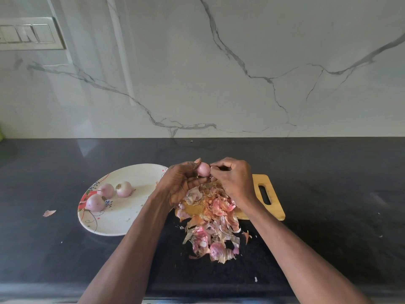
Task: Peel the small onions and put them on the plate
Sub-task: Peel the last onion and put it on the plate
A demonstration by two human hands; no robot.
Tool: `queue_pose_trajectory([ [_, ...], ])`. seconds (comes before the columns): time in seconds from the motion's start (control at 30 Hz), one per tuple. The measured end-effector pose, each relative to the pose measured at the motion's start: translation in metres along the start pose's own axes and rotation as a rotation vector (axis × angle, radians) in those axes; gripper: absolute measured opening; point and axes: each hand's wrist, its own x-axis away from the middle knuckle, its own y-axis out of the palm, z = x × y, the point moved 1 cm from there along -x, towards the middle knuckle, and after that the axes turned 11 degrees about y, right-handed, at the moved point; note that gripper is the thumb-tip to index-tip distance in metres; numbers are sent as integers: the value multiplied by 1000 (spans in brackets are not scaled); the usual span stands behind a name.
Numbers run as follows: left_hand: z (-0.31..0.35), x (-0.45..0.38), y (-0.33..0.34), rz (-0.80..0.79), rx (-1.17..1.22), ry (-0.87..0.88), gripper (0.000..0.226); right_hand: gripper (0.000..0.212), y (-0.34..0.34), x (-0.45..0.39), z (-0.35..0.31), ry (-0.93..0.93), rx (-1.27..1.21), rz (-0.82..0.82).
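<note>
Peeling step in progress. The left hand (179, 185) is gripping a small onion (203, 169) above the board (266, 183), while the right hand (232, 178) is pinching at its side, apparently stripping skin. Peels (210, 218) are lying heaped below. Three onions (107, 190) are sitting on the plate (122, 218), left of the hands. Next, judging by the layout: finishing the peel, then carrying the onion leftward to the plate.

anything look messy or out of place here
Mostly the peel pile: it has spilled off the cutting board onto the dark counter toward the person. One stray peel lies alone on the counter left of the plate.
</note>
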Motion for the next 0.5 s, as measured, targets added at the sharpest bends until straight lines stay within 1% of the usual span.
queue_pose_trajectory([
  [0.03,0,0,0,0,3,-8,15,3,0,0,-1,23,-14,-5],
  [0.1,0,-1,-1,-6,9,-15,14,4,-1,0,-3,59,-47,-17],
  [0.2,-1,-2,-2,-37,-23,4,22,3,-2,-1,-4,44,-35,-50],
  [0.27,-1,-2,-2,-35,-68,29,25,5,-1,0,-4,37,-4,-45],
  [0.37,-3,-2,-2,-56,-96,62,20,8,0,1,-2,58,-16,-17],
  [0.5,-5,-4,-2,-69,-99,70,29,8,-1,0,-1,87,-23,-22],
])
